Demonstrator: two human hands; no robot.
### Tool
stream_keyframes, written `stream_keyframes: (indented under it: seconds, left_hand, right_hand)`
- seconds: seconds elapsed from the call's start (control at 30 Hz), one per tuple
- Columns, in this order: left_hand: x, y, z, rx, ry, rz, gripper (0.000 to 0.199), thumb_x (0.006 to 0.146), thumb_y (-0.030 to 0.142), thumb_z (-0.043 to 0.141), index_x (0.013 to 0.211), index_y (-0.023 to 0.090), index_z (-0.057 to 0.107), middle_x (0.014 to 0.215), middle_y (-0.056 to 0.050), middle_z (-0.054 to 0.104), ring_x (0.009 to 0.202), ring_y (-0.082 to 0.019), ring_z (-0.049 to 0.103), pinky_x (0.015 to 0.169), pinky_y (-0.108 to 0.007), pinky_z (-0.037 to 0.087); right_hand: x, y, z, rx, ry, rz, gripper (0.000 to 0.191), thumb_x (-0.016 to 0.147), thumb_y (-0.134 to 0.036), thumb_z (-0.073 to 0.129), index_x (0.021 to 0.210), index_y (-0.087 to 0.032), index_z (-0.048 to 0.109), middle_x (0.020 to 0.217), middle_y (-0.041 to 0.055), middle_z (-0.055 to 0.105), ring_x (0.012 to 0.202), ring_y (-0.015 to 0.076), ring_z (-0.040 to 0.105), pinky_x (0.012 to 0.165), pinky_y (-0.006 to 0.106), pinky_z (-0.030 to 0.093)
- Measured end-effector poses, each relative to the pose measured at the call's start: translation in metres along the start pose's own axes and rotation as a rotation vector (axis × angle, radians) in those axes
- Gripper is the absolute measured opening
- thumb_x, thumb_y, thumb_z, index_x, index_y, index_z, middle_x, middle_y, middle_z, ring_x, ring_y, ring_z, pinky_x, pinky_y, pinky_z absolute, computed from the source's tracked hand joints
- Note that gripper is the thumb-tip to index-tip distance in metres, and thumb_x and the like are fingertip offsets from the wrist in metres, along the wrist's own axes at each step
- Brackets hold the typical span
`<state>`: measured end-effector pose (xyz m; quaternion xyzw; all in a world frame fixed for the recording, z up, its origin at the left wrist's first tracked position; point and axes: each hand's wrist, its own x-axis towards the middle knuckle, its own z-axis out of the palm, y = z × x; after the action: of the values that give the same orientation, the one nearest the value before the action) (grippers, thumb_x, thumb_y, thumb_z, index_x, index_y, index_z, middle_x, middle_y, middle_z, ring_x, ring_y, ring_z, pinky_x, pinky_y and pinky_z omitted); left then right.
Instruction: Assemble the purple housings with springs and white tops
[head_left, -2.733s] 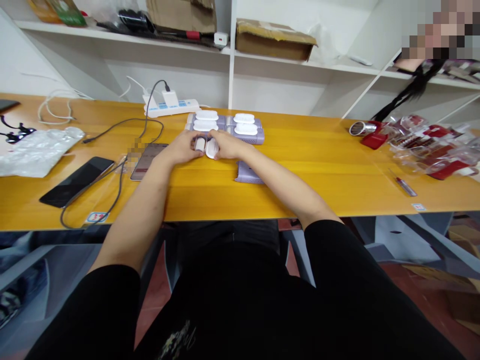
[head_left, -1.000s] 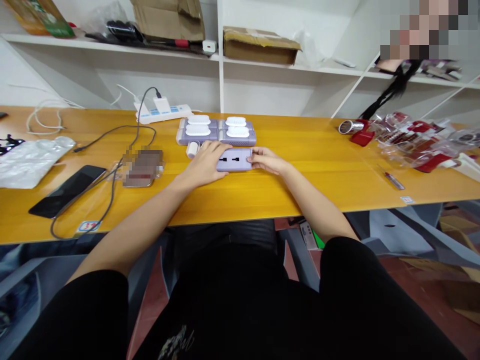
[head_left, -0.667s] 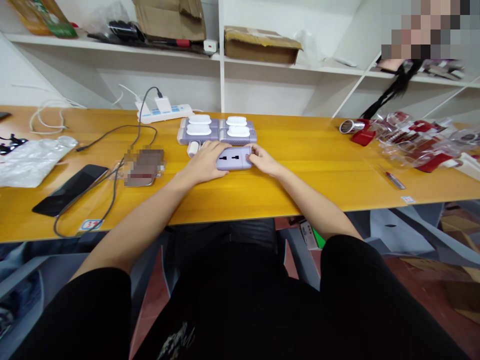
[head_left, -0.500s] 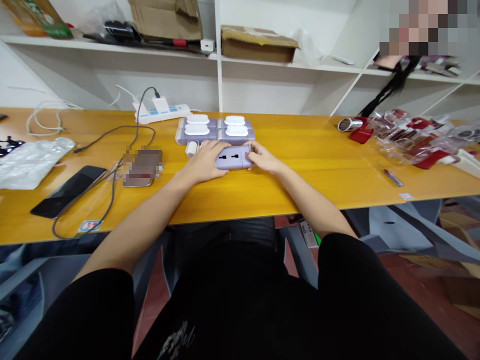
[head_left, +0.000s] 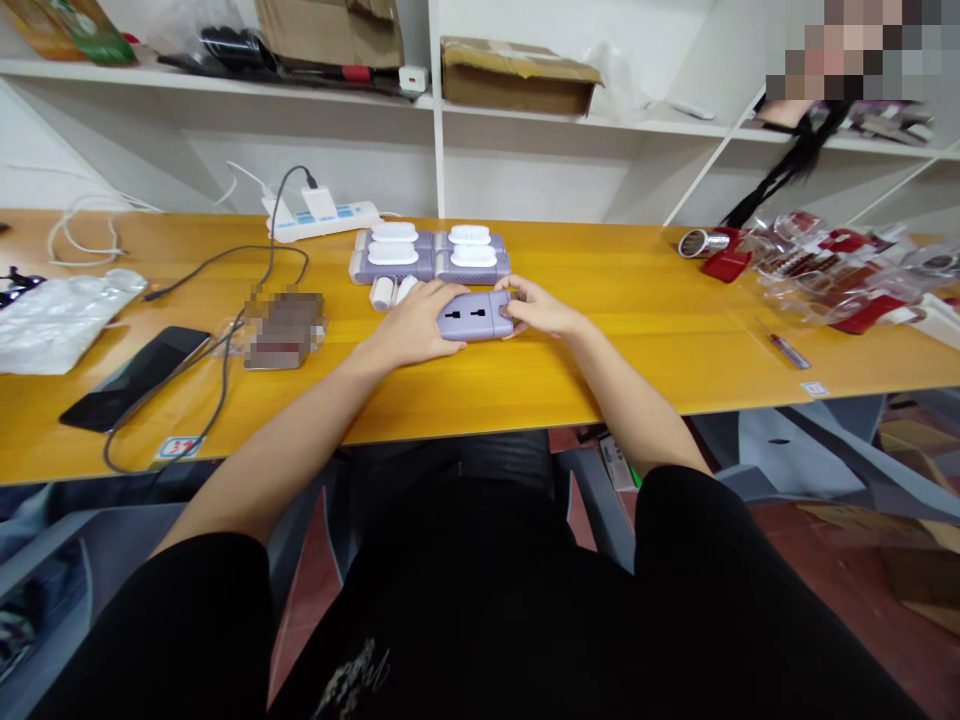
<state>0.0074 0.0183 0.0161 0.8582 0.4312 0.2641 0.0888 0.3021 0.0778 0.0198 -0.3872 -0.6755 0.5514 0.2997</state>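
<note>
A light purple case (head_left: 474, 316) with two black slots lies on the yellow table (head_left: 525, 392). My left hand (head_left: 420, 322) is wrapped over its left end. At its right end, the fingers and thumb of my right hand (head_left: 534, 306) grip the edge. Behind the case stand purple boxes (head_left: 470, 273) with white bristled brush heads (head_left: 393, 253) on top, in two groups. A small white cylindrical piece (head_left: 382, 292) is beside my left fingertips, partly near another white piece.
To the left are a black phone (head_left: 136, 378), a blurred-out brown object (head_left: 283, 330), cables and a white power strip (head_left: 324, 222). Red and clear plastic parts (head_left: 840, 262) and a small tube (head_left: 790, 351) lie right. White shelves (head_left: 630, 126) stand behind.
The purple case has shifted slightly to the right with both hands. More of the white piece by my left fingers shows.
</note>
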Motion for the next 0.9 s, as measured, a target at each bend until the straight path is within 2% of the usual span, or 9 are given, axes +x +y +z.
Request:
stream_keyframes:
  seconds: [0.33,0.5,0.7,0.9]
  left_hand:
    - [-0.001,0.006,-0.002,-0.010,0.016,0.001,0.088,0.083,0.046,0.097,0.165,0.027,0.070,0.163,-0.015,0.077,0.149,-0.048,0.068,0.131,-0.069,0.055]
    - [-0.003,0.008,-0.001,-0.055,0.007,-0.023,0.088,0.083,0.047,0.100,0.164,0.029,0.070,0.162,-0.014,0.077,0.151,-0.047,0.070,0.132,-0.069,0.056]
    - [-0.006,-0.002,-0.008,-0.151,0.056,-0.111,0.090,0.083,0.053,0.100,0.164,0.029,0.068,0.173,-0.015,0.073,0.157,-0.045,0.070,0.139,-0.066,0.054]
    - [-0.006,-0.012,-0.019,-0.154,-0.020,-0.137,0.095,0.080,0.061,0.101,0.164,0.029,0.069,0.171,-0.015,0.075,0.153,-0.045,0.073,0.136,-0.065,0.057]
  right_hand:
    - [-0.002,-0.006,-0.012,0.051,-0.002,0.051,0.042,0.083,-0.022,0.091,0.115,-0.027,0.065,0.097,-0.0024,0.067,0.079,0.0147,0.072,0.060,0.029,0.077]
    - [-0.005,-0.007,-0.018,0.088,-0.058,0.077,0.042,0.084,-0.018,0.094,0.116,-0.027,0.068,0.093,-0.0035,0.067,0.077,0.0142,0.074,0.062,0.027,0.077]
    - [-0.013,-0.006,-0.048,0.165,-0.074,0.075,0.041,0.082,-0.020,0.091,0.116,-0.025,0.067,0.094,-0.0044,0.071,0.070,0.0123,0.074,0.063,0.030,0.078]
    - [-0.018,-0.001,-0.071,0.198,-0.119,0.097,0.039,0.091,-0.026,0.094,0.121,-0.023,0.070,0.101,-0.0007,0.079,0.079,0.0166,0.082,0.072,0.038,0.082]
